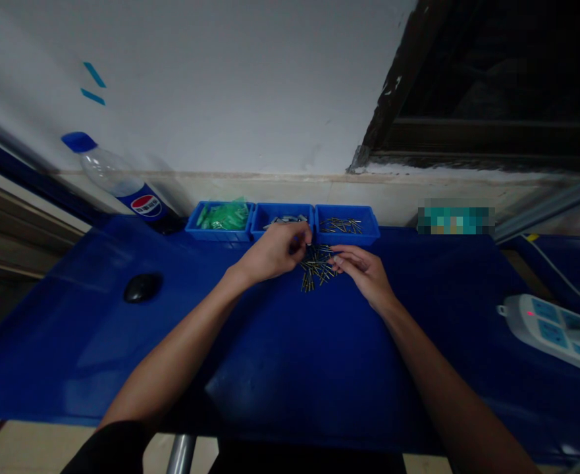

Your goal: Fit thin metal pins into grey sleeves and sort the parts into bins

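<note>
Pins [315,266] lie in loose heap on blue table [270,368], between both hands, just before three blue bins. Right bin [347,238] holds thin layer of similar pins, far from full; heap is not small, so much seems left. Grip: left hand [274,253] curled, tips pinched narrow at heap's edge, content too small to tell; right hand [363,270] flat, fingers loose, tips touching heap.

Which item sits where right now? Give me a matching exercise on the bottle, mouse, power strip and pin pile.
Things: 1 bottle; 2 mouse; 3 power strip; 4 pin pile.
Places: A between left hand and right hand; B right edge of the blue mat; C back left, by the wall; D left part of the mat.
Pairs: 1-C; 2-D; 3-B; 4-A.
</note>
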Demonstrator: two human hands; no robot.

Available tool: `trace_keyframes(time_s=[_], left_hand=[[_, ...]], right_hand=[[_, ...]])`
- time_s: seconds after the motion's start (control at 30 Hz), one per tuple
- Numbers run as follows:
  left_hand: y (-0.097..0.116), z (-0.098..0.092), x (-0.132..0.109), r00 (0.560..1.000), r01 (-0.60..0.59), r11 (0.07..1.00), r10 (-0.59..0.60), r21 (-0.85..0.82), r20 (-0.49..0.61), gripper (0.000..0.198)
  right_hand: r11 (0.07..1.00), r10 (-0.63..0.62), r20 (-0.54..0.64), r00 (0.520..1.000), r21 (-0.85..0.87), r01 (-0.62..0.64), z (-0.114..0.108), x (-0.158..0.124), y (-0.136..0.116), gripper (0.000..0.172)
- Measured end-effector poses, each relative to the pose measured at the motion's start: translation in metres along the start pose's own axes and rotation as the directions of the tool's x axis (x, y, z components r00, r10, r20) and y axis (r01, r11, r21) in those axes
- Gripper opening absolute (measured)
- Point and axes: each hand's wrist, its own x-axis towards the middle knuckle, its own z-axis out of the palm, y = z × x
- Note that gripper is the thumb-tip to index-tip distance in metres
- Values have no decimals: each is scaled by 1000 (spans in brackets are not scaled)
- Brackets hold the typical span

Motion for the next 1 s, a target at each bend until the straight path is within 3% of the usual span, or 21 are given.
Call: trace_keyframes(time_s=[0.13, 0.33, 0.73, 0.93, 1.0], left_hand=[[6, 4, 2, 999, -17, 978, 8, -206, -42, 10], [2, 11, 2, 999, 6, 955, 10, -297, 53, 25], [-2, 18, 1, 996, 23, 967, -1, -254, 85, 28], [1, 15, 2, 998, 11, 988, -1, -156, 65, 28], [0, 12, 3, 999, 18, 996, -15, -89, 39, 26]], right_hand=[[999, 18, 66, 998, 30, -20, 1, -2, -3, 33], [988, 46, 100, 994, 144, -60, 3, -4, -4, 32], [988, 33, 77, 997, 148, -44, 1, -4, 1, 19], [991, -19, -45, 999, 134, 25, 1, -1, -3, 15], [990, -43, -96, 994, 133, 56, 0, -1, -7, 22]])
